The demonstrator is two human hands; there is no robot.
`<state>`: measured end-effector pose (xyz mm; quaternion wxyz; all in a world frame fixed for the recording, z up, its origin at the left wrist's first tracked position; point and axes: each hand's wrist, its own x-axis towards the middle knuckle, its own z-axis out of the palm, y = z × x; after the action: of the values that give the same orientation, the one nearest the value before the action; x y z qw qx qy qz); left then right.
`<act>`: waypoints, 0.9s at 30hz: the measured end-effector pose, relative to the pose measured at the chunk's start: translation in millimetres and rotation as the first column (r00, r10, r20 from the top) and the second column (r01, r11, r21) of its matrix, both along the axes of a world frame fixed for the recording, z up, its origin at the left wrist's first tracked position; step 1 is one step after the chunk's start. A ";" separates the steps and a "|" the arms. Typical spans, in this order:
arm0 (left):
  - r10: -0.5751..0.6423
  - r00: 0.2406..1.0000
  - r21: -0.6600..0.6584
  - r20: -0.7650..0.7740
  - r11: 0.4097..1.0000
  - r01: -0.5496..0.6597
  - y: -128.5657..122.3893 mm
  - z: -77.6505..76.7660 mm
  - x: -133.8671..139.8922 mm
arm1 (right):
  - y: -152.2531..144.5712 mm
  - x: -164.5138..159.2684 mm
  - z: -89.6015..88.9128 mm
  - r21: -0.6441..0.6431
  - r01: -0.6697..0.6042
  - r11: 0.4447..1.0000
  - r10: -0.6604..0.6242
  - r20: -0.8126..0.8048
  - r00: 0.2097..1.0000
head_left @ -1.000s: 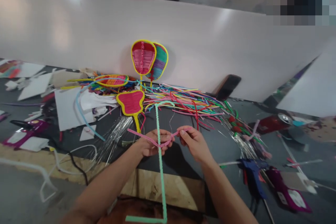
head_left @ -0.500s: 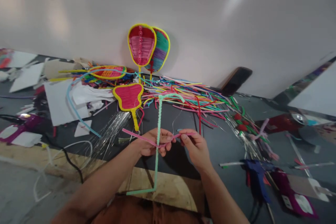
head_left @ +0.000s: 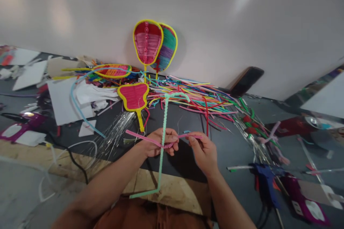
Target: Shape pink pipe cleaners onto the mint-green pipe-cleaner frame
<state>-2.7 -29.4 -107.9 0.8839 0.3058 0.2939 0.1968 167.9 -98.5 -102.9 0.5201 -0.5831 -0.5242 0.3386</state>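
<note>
A pink pipe cleaner [head_left: 143, 137] runs across between my hands. My left hand [head_left: 165, 142] is closed on it near the crossing with a mint-green pipe cleaner [head_left: 161, 164], which stands lengthwise, twisted in its upper part and bent at both ends. Pinched between the thumb and fingers of my right hand [head_left: 201, 148] is the pink one's right end. Just beyond my hands lies a pink fan shape with a yellow rim and handle [head_left: 133, 97]. A thin clear thread or wire shows above my fingers.
Loose coloured pipe cleaners [head_left: 193, 96] are heaped along the white wall [head_left: 215, 25]. Two finished fans [head_left: 147, 41] and a phone [head_left: 247, 81] lean there. Wires [head_left: 118, 128] lie left. A blue glue gun [head_left: 266, 182], purple glue gun [head_left: 303, 196] and can [head_left: 292, 128] are right.
My right hand has drawn slightly away to the right from my left, with more pink pipe cleaner showing between them. The whole view has shifted a little.
</note>
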 end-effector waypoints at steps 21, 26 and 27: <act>-0.116 0.993 0.076 -0.006 0.990 0.116 -8.6 -4.7 4.1 | 6.4 -10.7 22.5 0.121 -0.116 0.986 0.065 0.362 0.930; -0.112 0.994 0.063 0.000 0.992 0.111 -9.8 -0.8 5.6 | 8.4 -19.6 11.4 0.080 0.093 0.992 -0.104 0.145 0.984; -0.114 0.993 0.057 0.000 0.992 0.114 -9.7 -0.4 5.8 | 8.5 -21.6 8.9 0.045 0.138 0.989 -0.141 0.055 0.989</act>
<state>3.1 -39.1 -108.3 0.8852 0.3466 0.2688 0.1548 146.3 -90.0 -94.0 0.5391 -0.6170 -0.5038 0.2735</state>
